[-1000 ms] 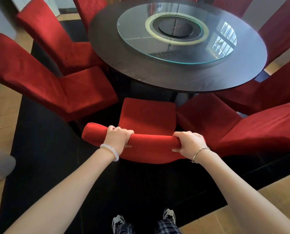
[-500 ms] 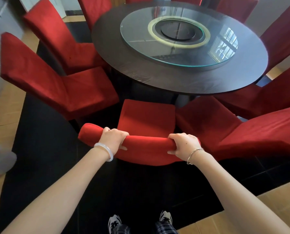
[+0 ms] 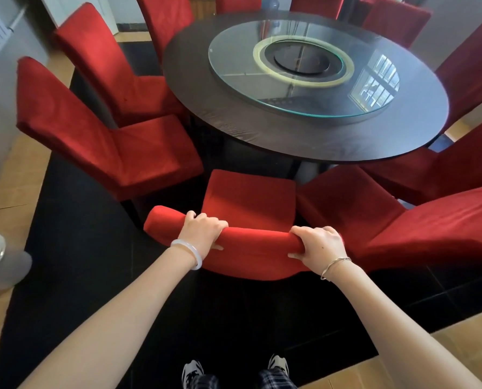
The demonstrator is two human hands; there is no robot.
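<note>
Chair [image 3: 248, 200] in plush red fabric, hands gripping its rounded top edge.

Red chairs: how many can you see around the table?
10: the chair gripped by the left hand and right hand; two at left; four beyond the table; three at right. Others may be hidden.

The left hand [image 3: 202, 233] and the right hand [image 3: 318, 245] both grip the top edge of the backrest of a red chair [image 3: 248, 197], fingers curled over it. The chair's seat points toward a round dark table [image 3: 304, 136], which carries a glass turntable [image 3: 304, 68]. Other red chairs stand around the table. Two shoes [image 3: 192, 372] show on the black floor.
</note>
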